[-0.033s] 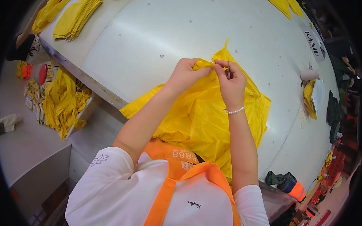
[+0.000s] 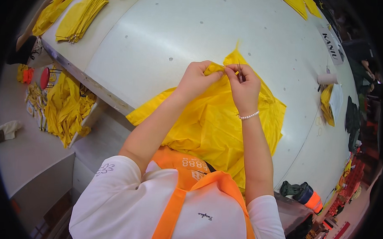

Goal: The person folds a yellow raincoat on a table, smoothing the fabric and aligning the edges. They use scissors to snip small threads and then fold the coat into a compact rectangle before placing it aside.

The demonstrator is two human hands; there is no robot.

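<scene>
A thin yellow garment (image 2: 212, 124) lies crumpled across the table in front of me and reaches back to my waist. My left hand (image 2: 198, 77) is closed on a folded edge of it, thumb on top. Close beside it, my right hand (image 2: 245, 91) pinches the same edge between thumb and forefinger. Small dark thread snips (image 2: 240, 72) rest within the right hand's curled fingers, their narrow tips pointing away from me. A thin strip of the garment sticks up beyond both hands.
The pale metal table (image 2: 160, 38) has small round rivets. Folded yellow pieces (image 2: 82, 18) are stacked at the far left, near another person's arm (image 2: 28, 31). A yellow heap (image 2: 69, 107) lies lower left. A white thread cone (image 2: 328, 78) and dark cloth (image 2: 352, 121) are at right.
The snips' tips have swung up into view above my right fingers. The garment's far corner has shifted slightly. My left hand keeps its place.
</scene>
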